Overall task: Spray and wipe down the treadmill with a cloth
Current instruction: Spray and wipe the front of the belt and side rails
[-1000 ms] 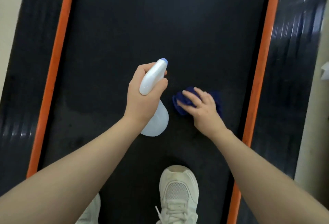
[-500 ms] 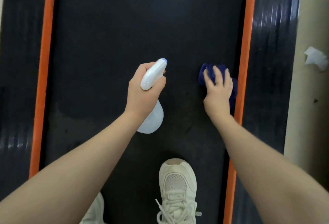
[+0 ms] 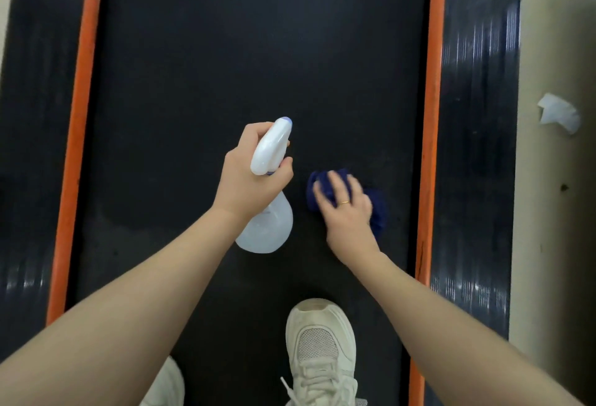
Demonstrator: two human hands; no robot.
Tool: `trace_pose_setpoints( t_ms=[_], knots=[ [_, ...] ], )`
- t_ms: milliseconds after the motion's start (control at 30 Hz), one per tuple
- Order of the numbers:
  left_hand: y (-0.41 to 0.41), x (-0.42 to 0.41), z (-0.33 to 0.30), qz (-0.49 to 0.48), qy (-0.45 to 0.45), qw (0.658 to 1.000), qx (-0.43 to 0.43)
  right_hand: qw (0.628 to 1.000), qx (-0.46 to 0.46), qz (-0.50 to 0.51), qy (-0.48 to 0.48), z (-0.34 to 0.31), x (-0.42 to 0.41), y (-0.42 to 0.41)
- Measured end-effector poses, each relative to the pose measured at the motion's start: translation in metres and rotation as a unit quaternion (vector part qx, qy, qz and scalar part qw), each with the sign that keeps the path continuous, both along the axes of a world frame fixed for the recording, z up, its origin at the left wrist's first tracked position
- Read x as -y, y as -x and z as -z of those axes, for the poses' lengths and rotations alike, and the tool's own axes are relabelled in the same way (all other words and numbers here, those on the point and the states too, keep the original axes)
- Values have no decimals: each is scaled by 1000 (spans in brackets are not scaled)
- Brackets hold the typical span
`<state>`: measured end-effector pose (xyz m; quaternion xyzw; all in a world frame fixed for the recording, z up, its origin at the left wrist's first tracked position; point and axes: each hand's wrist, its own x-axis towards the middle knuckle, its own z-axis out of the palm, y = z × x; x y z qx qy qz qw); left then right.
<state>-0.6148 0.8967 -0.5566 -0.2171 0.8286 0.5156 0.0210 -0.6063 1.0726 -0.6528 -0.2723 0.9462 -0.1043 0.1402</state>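
Blue cloth [image 3: 375, 208]: bunched under the right hand [image 3: 346, 208], lying on the right half of the treadmill belt [image 3: 225, 66], nearer the right orange strip [image 3: 430, 115] than the left one
Right hand: fingers spread fairly straight and pressed flat on the cloth, slightly blurred; a ring showed on one finger
Left hand [image 3: 248, 179]: curled round the neck of the white spray bottle [image 3: 269, 147], nozzle pointing up the belt, translucent body hanging below the wrist
Hands to each other: apart, side by side, the bottle just left of the cloth and not touching it
Belt axis: ran lengthwise away from the person, between the two orange strips; much of its dark surface lay ahead of both hands and to the left
Key relation: the cloth sat under the right hand, so that hand alone was placed to sweep; the belt's left side was nearer the bottle hand
Step, as judged: wiping the belt crosswise, with spraying ready to follow
Feet: a white sneaker [image 3: 321, 350] stood on the belt behind the hands
Floor [image 3: 548, 244]: a crumpled white scrap [image 3: 559, 113] lay right of the treadmill
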Motion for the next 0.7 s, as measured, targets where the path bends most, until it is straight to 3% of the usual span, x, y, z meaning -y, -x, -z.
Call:
trace_pose_setpoints(
  t_ms=[67,100,167,200,267,333,400,433,500,600,633,700],
  knots=[
    [2,1,-1,1,-3,1000,-3,991,6,-136,1,-4,0,24],
    [3,1,-1,4,-2,1000,-4,994,-14,-111,4,-3,-2,38],
    [3,5,2,9,6,1000,-6,996,-48,72,1,-2,-2,61],
    [1,6,3,7,9,1000,-6,988,-18,153,-19,2,3,60],
    [-3,6,4,-2,13,1000,-8,981,13,194,-21,-1,14,39],
    [-4,6,3,-9,14,1000,-10,998,-8,67,11,-1,16,12],
    [-2,5,2,-5,14,1000,-10,995,-26,-93,26,10,-4,9],
    [-1,4,1,1,11,1000,-10,991,-31,-125,40,11,-11,18],
    [-1,2,1,14,6,1000,-12,997,-33,-30,70,7,-11,32],
    [-5,-4,-1,26,3,1000,-9,966,-11,254,41,4,12,26],
    [-6,-5,-1,28,5,1000,-11,956,3,291,30,3,17,25],
    [-7,-7,0,29,8,999,-13,969,24,248,2,1,15,26]
  ],
)
